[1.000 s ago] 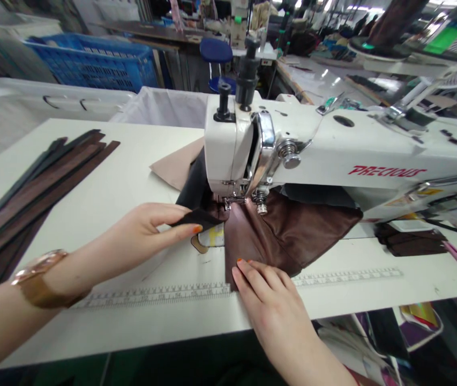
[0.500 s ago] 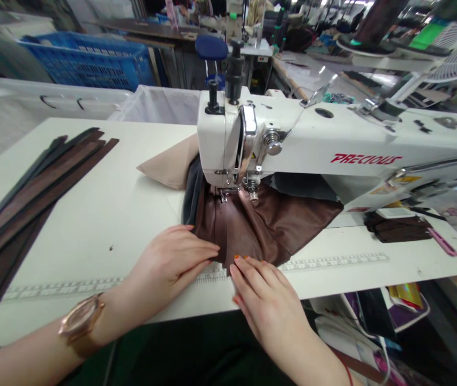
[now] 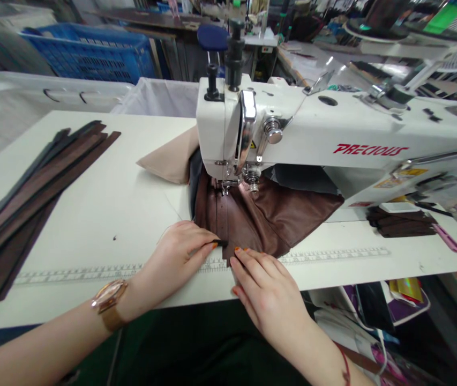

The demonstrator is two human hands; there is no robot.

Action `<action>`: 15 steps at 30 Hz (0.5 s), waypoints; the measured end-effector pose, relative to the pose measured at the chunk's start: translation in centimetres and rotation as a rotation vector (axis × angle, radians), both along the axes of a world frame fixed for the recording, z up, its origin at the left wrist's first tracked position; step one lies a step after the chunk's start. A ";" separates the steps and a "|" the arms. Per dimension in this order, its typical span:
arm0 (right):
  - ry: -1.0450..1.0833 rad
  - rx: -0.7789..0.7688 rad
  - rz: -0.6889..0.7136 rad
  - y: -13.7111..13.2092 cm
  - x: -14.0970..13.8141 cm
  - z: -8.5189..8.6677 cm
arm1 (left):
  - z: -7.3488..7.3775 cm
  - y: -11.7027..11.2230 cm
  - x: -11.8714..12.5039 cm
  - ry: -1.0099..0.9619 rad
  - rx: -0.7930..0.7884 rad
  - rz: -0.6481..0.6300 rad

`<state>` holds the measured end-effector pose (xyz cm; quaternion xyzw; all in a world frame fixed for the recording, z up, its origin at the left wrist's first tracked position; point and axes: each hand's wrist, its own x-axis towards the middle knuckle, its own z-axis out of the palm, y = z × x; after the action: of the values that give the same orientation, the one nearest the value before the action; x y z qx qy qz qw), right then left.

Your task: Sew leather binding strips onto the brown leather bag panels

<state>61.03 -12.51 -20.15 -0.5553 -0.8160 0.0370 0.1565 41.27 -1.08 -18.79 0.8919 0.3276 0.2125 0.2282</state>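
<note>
- While my left hand (image 3: 172, 257) pinches the near end of a thin dark strip (image 3: 220, 243) between thumb and forefinger, my right hand (image 3: 266, 289) lies flat beside it, fingers (image 3: 248, 257) pressed together on the near edge of the brown leather piece (image 3: 268, 214).
- That leather lies on the worktop (image 3: 91, 214), its far end under the presser foot (image 3: 228, 185) of the sewing machine (image 3: 292, 134), its near edge over the printed ruler (image 3: 332, 254).
- Should my pinch slacken, I judge the strip could slide off the fold line and the seam would wander.
- Pressing unevenly with my right hand could pull the leather askew under the foot, leaving puckers.
- Both sets of fingertips sit in line with the needle; feeding too far forward would bring them close to it.
- Leather keeps every needle hole, so I think a crooked stitch here would stay visible.
- Beyond the machine head, the tan cloth (image 3: 167, 158) touches the leather and could drag along with it.
</note>
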 end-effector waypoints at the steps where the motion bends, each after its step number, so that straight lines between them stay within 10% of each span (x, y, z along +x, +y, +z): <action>1: 0.002 -0.005 0.002 -0.1 0.1 0.0 | 0.0 0.0 0.0 0.004 0.007 -0.008; 15: 0.026 -0.034 0.033 -0.6 0.5 -0.2 | -1.5 -3.5 -1.3 0.374 0.538 -0.183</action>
<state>61.51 -13.12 -20.30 -0.5439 -0.8221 0.0607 0.1567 39.98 -4.55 -20.27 0.9694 0.2144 0.1028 -0.0613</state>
